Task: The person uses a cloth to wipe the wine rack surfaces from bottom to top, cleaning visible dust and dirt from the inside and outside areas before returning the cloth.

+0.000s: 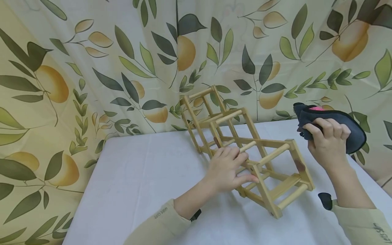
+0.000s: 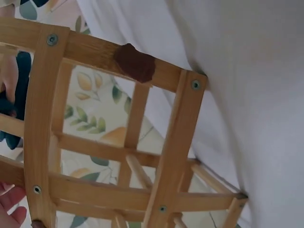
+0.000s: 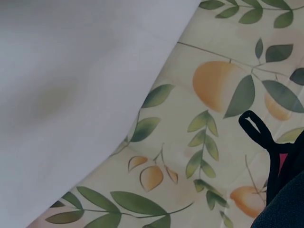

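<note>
A light wooden rack [image 1: 277, 154] of slats and round dowels stands slantwise on the white table. My left hand [image 1: 228, 168] grips its near side, fingers over a rail and thumb along a post. In the left wrist view, the fingertips [image 2: 12, 204] show at the rack's lower left slat, and a dark brown patch [image 2: 135, 63] marks the upper rail. To the right of the rack, my right hand [image 1: 330, 143] holds up a dark navy shoe [image 1: 355, 131] with a pink inside. In the right wrist view, a loop tab [image 3: 256, 128] sticks out from the shoe.
The white-covered table [image 1: 137, 180] extends left of the rack and in front of it. Behind the table hangs a curtain [image 1: 147, 68] printed with fruit and leaves, close to the rack's far end. The table's right edge lies under the raised shoe.
</note>
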Demonstrator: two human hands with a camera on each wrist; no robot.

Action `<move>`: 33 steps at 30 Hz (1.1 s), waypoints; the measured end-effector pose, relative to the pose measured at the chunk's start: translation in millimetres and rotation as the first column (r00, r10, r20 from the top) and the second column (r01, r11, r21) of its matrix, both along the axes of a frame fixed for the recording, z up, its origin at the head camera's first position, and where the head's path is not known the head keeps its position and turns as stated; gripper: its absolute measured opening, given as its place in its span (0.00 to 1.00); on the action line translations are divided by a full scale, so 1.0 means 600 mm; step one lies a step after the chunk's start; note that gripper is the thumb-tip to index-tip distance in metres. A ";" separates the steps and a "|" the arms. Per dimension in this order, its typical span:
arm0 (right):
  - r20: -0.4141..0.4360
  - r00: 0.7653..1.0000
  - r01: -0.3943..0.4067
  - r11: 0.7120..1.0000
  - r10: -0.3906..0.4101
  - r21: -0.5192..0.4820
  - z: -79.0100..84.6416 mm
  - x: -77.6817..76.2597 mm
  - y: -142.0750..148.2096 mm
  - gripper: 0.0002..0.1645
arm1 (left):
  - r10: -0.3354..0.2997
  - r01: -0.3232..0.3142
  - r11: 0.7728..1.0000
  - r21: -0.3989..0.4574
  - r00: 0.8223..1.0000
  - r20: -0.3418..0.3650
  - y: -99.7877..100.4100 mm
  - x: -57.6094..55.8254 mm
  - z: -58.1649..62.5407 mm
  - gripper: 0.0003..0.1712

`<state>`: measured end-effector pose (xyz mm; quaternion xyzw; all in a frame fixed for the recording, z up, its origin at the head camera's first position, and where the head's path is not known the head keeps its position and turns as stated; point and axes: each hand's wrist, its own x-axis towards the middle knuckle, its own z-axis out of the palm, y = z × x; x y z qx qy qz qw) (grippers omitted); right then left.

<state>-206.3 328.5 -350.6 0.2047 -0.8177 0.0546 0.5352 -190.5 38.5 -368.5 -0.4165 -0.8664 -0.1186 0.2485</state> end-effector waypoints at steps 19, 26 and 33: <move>0.047 0.997 0.071 0.997 -0.069 -0.038 -0.013 0.010 0.040 0.10 | 0.072 -0.068 0.997 0.022 0.936 -0.344 0.012 -0.038 0.002 0.28; 0.043 0.997 0.067 0.997 -0.066 -0.037 -0.018 0.009 0.045 0.10 | 0.098 -0.099 0.995 0.013 0.941 -0.323 -0.074 -0.117 0.026 0.31; 0.026 0.998 0.066 0.997 -0.065 -0.040 -0.022 0.013 0.047 0.11 | 0.022 -0.020 0.995 -0.095 0.999 0.024 -0.099 -0.143 0.023 0.35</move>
